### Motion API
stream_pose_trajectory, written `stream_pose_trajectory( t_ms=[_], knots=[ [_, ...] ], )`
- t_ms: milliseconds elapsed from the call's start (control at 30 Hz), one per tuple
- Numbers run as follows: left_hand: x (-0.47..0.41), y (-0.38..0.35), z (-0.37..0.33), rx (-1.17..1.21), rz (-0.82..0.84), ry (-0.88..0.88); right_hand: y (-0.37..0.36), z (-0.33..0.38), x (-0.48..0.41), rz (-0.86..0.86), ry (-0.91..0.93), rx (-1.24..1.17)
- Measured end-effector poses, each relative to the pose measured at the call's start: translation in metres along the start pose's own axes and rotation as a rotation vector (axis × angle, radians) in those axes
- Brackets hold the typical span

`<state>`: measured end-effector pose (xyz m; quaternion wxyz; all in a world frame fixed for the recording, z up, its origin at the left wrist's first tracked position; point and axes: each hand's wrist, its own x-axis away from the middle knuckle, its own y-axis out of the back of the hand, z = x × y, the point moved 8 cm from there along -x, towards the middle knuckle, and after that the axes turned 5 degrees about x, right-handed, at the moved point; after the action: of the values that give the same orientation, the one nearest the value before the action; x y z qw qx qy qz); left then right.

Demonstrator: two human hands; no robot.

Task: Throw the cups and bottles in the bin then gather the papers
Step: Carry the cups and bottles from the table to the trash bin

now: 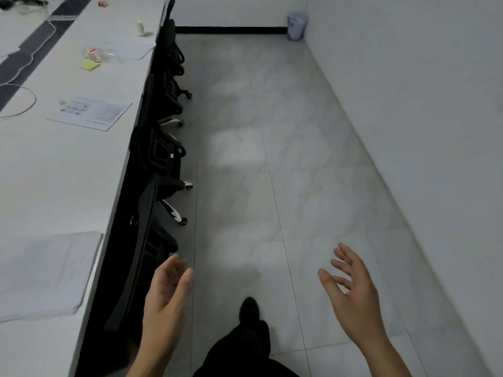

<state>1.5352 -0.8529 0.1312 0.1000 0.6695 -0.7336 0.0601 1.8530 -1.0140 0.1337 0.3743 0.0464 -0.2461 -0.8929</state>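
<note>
Far left, a white cable [19, 104] loops on the long white bench [68, 172], whose straight right edge runs away from the camera and bounds the walkway. On the near end of the bench a stack of papers [46, 273] lies close to that edge. Further along is a printed sheet [89, 112] carrying small logos and lines of text, none legible. Beyond it are a yellow sticky-note pad [89, 65], a clear plastic bottle [99, 53] lying on its side with a red-marked label that cannot be read, and a small white container [140, 28] upright near the bench edge. A row of black office chairs [160, 159] is pushed in along the edge, their castors projecting slightly onto the tiled floor [272, 186]. The left hand [166, 292] is spread with palm inward, holding nothing, just beside the nearest chair back. A dark shoe [250, 308] stands on the open floor between the hands. The aisle runs unobstructed to a black skirting strip [231, 29] at the far wall. The bin [297, 25] stands in the far corner, lined with a pale bag; a mark on it is unreadable. The right hand [353, 289] is also spread wide and holds nothing, near the white wall [422, 104].
</note>
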Motion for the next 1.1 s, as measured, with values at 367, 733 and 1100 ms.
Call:
stream_pose_trajectory(
  t_ms=[367,733,1100],
  knots=[
    [-0.267,-0.193,-0.128,-0.016,0.107,-0.155,0.001,0.059,-0.300,-0.055,0.013,-0.075],
    [-0.510,-0.331,-0.168,-0.010,-0.087,-0.043,-0.086,0.125,-0.655,0.195,0.071,-0.051],
    [-0.755,-0.354,-0.199,0.024,-0.381,-0.038,-0.258,0.227,-0.939,0.463,0.180,0.042]
  ],
)
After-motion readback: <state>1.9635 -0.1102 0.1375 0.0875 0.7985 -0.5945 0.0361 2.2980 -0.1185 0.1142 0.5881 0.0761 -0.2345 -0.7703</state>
